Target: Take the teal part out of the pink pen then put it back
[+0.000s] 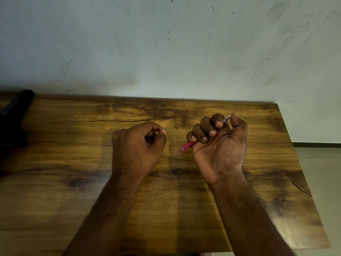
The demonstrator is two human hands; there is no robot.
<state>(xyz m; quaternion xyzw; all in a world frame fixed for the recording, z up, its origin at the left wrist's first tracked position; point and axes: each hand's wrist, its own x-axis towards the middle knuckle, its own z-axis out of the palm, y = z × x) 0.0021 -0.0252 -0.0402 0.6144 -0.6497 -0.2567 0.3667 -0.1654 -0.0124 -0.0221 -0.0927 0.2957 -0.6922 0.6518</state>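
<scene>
My right hand (219, 143) is a fist, palm up, wrapped around the pink pen (187, 145). The pen's tip pokes out at the lower left and its pale upper end shows beside my thumb. My left hand (137, 145) hovers to the left of it, knuckles up, with thumb and forefinger pinched together. A sliver of the teal part (165, 129) shows at those fingertips; most of it is hidden. The two hands are apart, above the wooden table (73, 145).
A dark object (14, 117) lies at the table's far left edge. A stained pale wall (166, 43) stands right behind the table. The table's right edge runs diagonally, with floor (321, 163) beyond it.
</scene>
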